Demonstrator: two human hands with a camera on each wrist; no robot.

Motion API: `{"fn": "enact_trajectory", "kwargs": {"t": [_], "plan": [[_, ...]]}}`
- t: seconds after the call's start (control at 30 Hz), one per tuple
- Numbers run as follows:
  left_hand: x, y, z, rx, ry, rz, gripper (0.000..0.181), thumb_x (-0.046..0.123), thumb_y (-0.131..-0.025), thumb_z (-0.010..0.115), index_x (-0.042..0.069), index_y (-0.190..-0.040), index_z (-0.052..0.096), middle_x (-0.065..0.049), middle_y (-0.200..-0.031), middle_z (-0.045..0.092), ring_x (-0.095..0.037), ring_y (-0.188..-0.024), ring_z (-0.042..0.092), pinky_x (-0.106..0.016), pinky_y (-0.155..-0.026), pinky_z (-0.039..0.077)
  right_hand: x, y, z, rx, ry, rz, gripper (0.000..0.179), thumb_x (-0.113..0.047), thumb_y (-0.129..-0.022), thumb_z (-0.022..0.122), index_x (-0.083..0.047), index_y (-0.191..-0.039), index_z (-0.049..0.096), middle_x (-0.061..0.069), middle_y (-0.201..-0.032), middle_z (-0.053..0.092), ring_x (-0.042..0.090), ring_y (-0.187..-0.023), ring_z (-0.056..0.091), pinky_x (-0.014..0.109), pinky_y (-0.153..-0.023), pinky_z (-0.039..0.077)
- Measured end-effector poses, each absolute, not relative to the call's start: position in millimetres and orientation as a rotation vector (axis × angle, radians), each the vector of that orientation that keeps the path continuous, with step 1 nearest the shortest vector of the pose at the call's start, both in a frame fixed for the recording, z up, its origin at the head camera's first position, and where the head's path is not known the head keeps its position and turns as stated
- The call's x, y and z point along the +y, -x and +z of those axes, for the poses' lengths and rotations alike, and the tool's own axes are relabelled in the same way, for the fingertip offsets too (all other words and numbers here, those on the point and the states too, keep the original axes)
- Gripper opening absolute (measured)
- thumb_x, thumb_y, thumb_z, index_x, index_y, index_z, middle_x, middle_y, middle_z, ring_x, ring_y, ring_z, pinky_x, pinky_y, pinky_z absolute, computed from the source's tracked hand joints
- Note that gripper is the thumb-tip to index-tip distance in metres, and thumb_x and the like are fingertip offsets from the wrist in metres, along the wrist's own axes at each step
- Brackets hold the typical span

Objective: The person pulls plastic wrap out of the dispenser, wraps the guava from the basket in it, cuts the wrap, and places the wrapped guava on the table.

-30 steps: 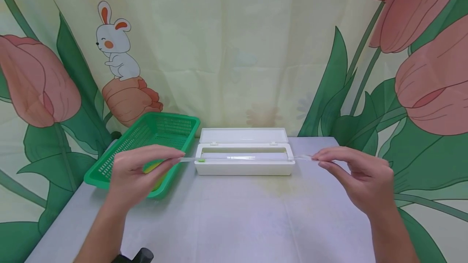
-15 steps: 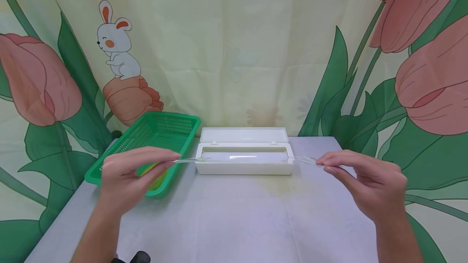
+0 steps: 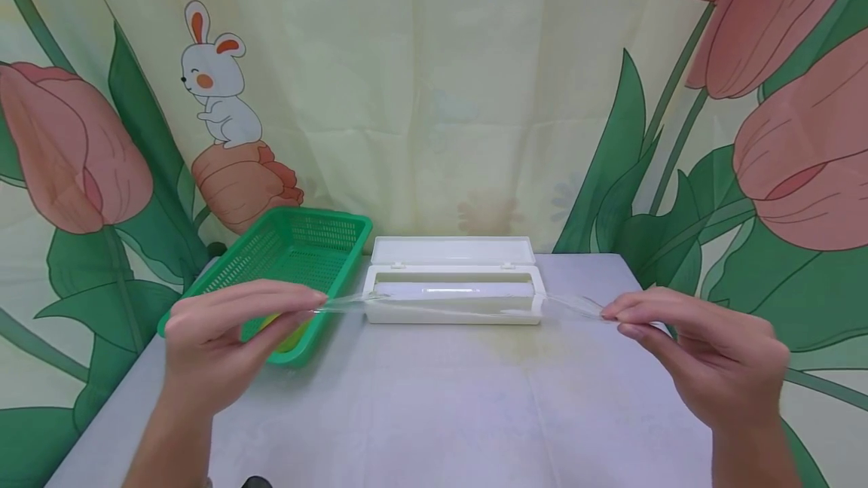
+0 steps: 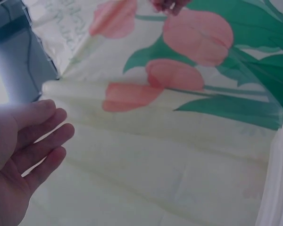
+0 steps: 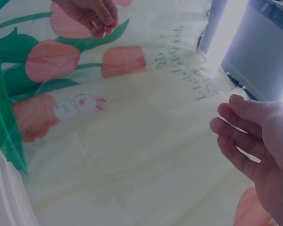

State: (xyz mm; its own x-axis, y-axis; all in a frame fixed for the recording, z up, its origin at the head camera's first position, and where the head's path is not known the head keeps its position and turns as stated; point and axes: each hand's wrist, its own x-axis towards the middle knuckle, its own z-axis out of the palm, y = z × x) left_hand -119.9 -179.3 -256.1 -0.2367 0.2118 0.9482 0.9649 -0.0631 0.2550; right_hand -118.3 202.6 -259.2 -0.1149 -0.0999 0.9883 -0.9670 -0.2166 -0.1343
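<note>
Clear cling film [image 3: 573,306] stretches between my two hands in front of a white dispenser box [image 3: 452,251], whose lid stands raised at the back. Inside the box lies the film roll [image 3: 454,290]. At the left, my left hand [image 3: 217,345] pinches one corner of the film between thumb and fingers, overlapping the green basket in the head view. My right hand [image 3: 708,352] pinches the other corner past the box's right end. In the right wrist view the see-through sheet lies across the scene, its edge running up to the fingertips [image 5: 236,99].
A green plastic basket [image 3: 342,247] stands at the left of the box, with a yellow thing [image 3: 293,337] partly hidden behind my left hand. A white cloth [image 3: 461,405] covers the table. Behind it hangs a curtain [image 3: 434,96] printed with tulips and a rabbit.
Both hands have come closer to me and moved further apart, drawing more film out of the box. The film's front edge now hangs lower across the box front. Box and basket stay put.
</note>
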Motion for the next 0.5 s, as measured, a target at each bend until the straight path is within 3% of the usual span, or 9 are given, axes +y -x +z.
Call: {"fn": "enact_trajectory", "kwargs": {"t": [0.5], "plan": [[-182.3, 127.4, -259.9, -1.532, 1.333, -1.386, 0.014, -0.009, -0.080, 0.071, -0.019, -0.089, 0.069, -0.016, -0.093, 0.075, -0.019, -0.091, 0.072, -0.021, -0.083, 0.056, 205.3, 125.5, -263.3, -1.274, -1.478, 1.536, 0.015, 0.016, -0.077, 0.070, 0.027, -0.082, 0.060, 0.026, -0.089, 0.071, 0.029, -0.086, 0.070, 0.028, -0.088, 0.056]]}}
